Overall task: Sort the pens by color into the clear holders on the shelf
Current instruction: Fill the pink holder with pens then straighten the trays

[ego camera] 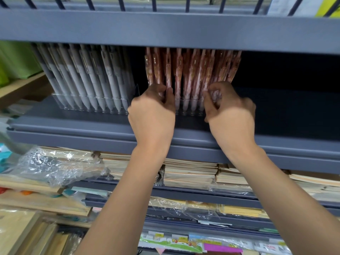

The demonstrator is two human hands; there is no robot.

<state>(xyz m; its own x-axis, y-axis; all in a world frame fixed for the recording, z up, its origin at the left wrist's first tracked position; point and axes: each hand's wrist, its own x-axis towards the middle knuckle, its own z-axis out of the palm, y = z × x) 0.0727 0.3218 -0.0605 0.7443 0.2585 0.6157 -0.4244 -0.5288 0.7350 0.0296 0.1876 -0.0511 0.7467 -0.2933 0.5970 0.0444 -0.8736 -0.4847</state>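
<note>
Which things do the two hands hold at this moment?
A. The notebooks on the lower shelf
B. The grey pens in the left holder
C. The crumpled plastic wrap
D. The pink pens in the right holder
D: the left hand and the right hand both curl their fingers on the pink pens, which stand in a clear holder.

My left hand and right hand are bare; left forearm and right forearm bare too, right down to the frame's bottom edge; wrists narrow, forearms widening toward the camera; knuckles faintly ridged; fingertips mostly hidden, nails can't tell.
</note>
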